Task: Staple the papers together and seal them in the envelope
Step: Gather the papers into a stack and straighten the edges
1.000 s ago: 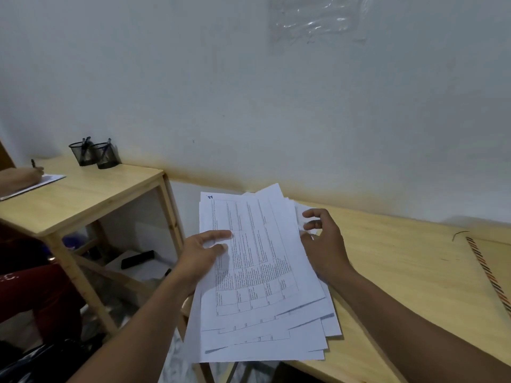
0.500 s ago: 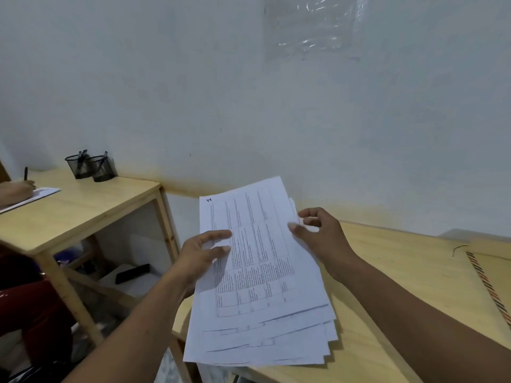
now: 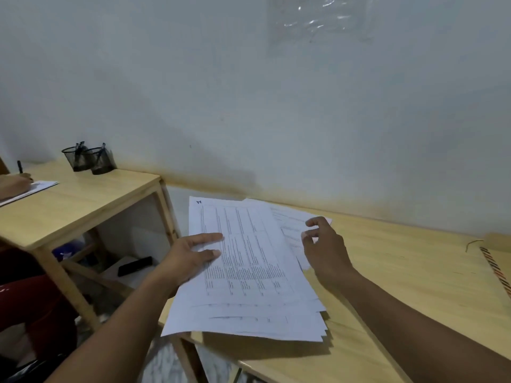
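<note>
The loose stack of white printed papers (image 3: 249, 272), with a table of small text on the top sheet, sits at the left end of a light wooden table (image 3: 401, 272). Its left side and near corner hang out past the table edge. The sheets aren't squared up at all: the bottom edges are fanned out, and a couple of pages poke out to the right near the top.

The person's left hand (image 3: 190, 258) grips the stack at its left edge, with two digits flat on the top sheet and the rest hidden under the paper. The right hand (image 3: 323, 244) is over the pages sticking out on the right, fingers loosely curled. Honestly can't tell if it's pinching a sheet or just hanging above them.

Way over at the right edge of the table lies a brown envelope with a red-and-dark striped border (image 3: 496, 272), well apart from the papers.

To the left is a second wooden table (image 3: 83, 194) with two black mesh pen cups (image 3: 88, 160) by the white wall. Another person's hand holding a pen (image 3: 13, 183) rests on a sheet there.
</note>
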Demonstrator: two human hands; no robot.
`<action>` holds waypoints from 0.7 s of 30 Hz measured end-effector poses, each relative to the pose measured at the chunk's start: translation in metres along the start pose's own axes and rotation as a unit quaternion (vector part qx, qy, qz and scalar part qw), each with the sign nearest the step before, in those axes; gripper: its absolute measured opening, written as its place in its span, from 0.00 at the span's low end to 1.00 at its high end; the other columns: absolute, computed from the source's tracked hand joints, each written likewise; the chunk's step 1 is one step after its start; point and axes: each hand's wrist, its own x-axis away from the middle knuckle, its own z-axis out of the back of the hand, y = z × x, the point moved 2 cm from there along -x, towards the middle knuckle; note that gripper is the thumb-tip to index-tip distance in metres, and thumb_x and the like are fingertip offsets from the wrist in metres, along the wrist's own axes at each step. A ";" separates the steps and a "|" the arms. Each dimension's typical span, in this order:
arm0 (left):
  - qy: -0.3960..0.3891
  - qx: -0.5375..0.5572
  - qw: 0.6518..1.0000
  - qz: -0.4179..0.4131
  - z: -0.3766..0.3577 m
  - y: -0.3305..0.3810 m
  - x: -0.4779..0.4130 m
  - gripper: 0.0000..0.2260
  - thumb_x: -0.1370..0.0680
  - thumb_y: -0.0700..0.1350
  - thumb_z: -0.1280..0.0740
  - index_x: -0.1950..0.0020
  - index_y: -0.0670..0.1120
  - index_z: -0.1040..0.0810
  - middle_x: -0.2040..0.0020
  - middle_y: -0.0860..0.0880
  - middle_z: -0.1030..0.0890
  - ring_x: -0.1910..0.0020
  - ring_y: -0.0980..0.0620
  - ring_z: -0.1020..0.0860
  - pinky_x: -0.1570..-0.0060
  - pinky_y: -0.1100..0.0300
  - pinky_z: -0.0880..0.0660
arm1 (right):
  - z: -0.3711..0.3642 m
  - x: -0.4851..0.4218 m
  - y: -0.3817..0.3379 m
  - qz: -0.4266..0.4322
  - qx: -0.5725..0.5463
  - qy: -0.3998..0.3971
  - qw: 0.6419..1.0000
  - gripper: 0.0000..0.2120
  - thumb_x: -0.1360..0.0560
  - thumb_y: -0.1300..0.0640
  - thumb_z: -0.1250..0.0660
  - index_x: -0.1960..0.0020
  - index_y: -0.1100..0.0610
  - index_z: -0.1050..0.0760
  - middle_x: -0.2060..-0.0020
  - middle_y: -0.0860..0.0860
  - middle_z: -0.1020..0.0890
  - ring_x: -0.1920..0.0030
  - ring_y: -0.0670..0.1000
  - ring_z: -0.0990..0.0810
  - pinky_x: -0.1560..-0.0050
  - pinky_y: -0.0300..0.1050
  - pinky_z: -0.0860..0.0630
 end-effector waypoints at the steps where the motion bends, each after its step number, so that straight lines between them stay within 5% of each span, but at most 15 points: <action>1: 0.002 0.001 1.000 -0.001 0.003 0.001 -0.001 0.13 0.22 0.33 0.30 0.41 0.45 0.16 0.36 0.46 0.19 0.50 0.52 0.14 0.54 0.61 0.17 | 0.000 0.003 0.009 0.015 0.062 -0.030 0.998 0.12 0.20 0.53 0.37 0.37 0.45 0.31 0.44 0.46 0.18 0.45 0.55 0.21 0.51 0.51 0.22; 3: 0.008 0.006 1.000 0.000 0.006 0.003 0.000 0.13 0.22 0.32 0.31 0.41 0.45 0.17 0.39 0.44 0.18 0.53 0.51 0.14 0.56 0.61 0.17 | 0.000 0.010 0.023 0.054 0.195 -0.081 0.976 0.20 0.20 0.46 0.38 0.29 0.46 0.34 0.36 0.48 0.21 0.37 0.55 0.26 0.44 0.54 0.24; 6: 0.015 0.014 1.000 0.006 0.002 0.009 0.004 0.14 0.22 0.31 0.32 0.38 0.42 0.19 0.45 0.45 0.16 0.60 0.52 0.13 0.62 0.62 0.17 | 0.002 0.014 0.026 0.121 0.341 -0.082 0.929 0.23 0.19 0.42 0.43 0.26 0.48 0.34 0.33 0.47 0.24 0.38 0.55 0.29 0.43 0.53 0.27; 13: 0.006 0.030 0.999 0.021 -0.017 0.016 0.002 0.15 0.21 0.29 0.34 0.37 0.39 0.20 0.46 0.49 0.19 0.66 0.59 0.15 0.60 0.64 0.19 | 0.033 0.003 0.034 0.110 0.395 -0.177 0.895 0.28 0.26 0.63 0.44 0.29 0.45 0.30 0.32 0.45 0.26 0.38 0.53 0.29 0.43 0.50 0.28; 19: -0.011 0.021 1.000 0.001 -0.027 0.014 -0.004 0.16 0.22 0.28 0.34 0.34 0.36 0.21 0.38 0.46 0.21 0.61 0.60 0.15 0.61 0.70 0.20 | 0.060 0.001 0.036 0.061 0.402 -0.128 0.904 0.16 0.24 0.47 0.49 0.46 0.43 0.24 0.40 0.45 0.22 0.43 0.54 0.26 0.45 0.51 0.29; 21: -0.022 0.016 1.000 0.005 -0.030 0.012 -0.008 0.17 0.22 0.28 0.33 0.34 0.37 0.21 0.40 0.49 0.21 0.62 0.65 0.16 0.63 0.72 0.21 | 0.061 0.005 0.039 0.054 0.436 -0.086 0.894 0.17 0.22 0.36 0.47 0.44 0.42 0.25 0.43 0.45 0.25 0.42 0.54 0.29 0.46 0.51 0.32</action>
